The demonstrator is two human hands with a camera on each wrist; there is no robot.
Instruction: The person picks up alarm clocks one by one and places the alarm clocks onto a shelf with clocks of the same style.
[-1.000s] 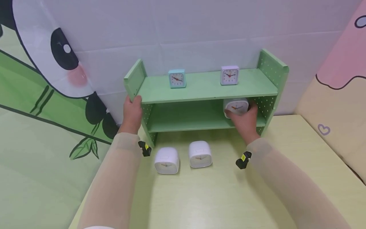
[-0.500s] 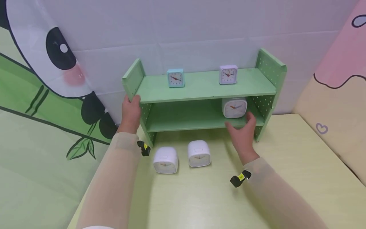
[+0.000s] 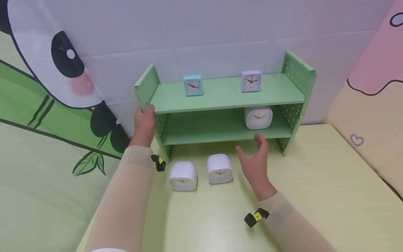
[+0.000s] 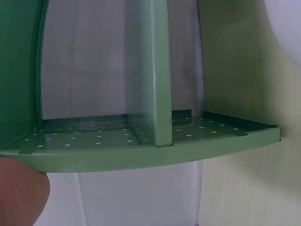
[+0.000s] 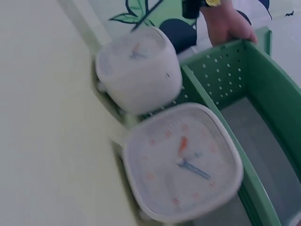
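Note:
My left hand (image 3: 145,126) grips the left side panel of a green two-tier shelf (image 3: 204,136); in the left wrist view a fingertip (image 4: 21,193) lies against the panel's edge. My right hand (image 3: 256,166) is in front of the shelf above the table, thumb and fingers spread, holding nothing. A white alarm clock (image 3: 259,118) stands on the lower tier at the right, its dial facing out. Two more white alarm clocks are on the table left of my right hand: the nearer clock (image 3: 219,168) and the farther clock (image 3: 183,176). Both also appear in the right wrist view.
On the top tier stand a small light-blue clock (image 3: 193,85) and a small lilac clock (image 3: 251,81). Perforated side panels rise at both shelf ends. A fabric-like backdrop (image 3: 217,38) hangs behind the shelf. The pale wooden table (image 3: 318,168) extends to the right.
My right hand has let go of the white alarm clock on the lower tier and drawn back toward me and left. The left hand stays on the side panel.

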